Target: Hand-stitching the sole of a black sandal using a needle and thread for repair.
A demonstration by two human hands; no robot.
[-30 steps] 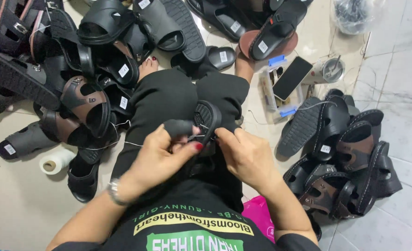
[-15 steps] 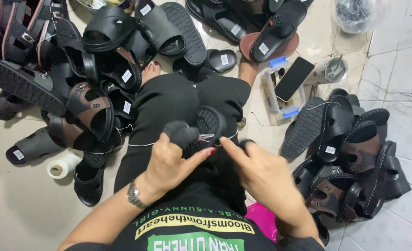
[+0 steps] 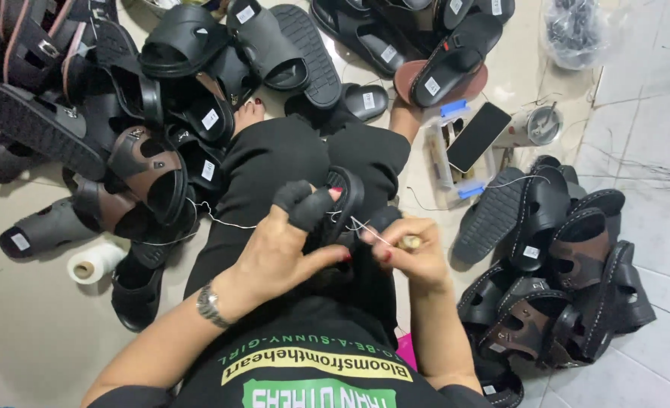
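Item: black rubber sandal (image 3: 342, 200), ridged sole, on the lap, largely hidden by fingers. Left hand (image 3: 286, 249) curled around it, forefinger in a black sleeve. Right hand (image 3: 414, 253) pinched on a needle (image 3: 409, 242), barely discernible, drawing white thread (image 3: 365, 229) taut

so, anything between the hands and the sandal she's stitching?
Nothing visible. The left hand grips the black sandal directly on the lap, with dark covers on two fingers. The right hand sits just beside it, pinching something small, a white thread running taut to the sandal. The sandal piles lie off to both sides.
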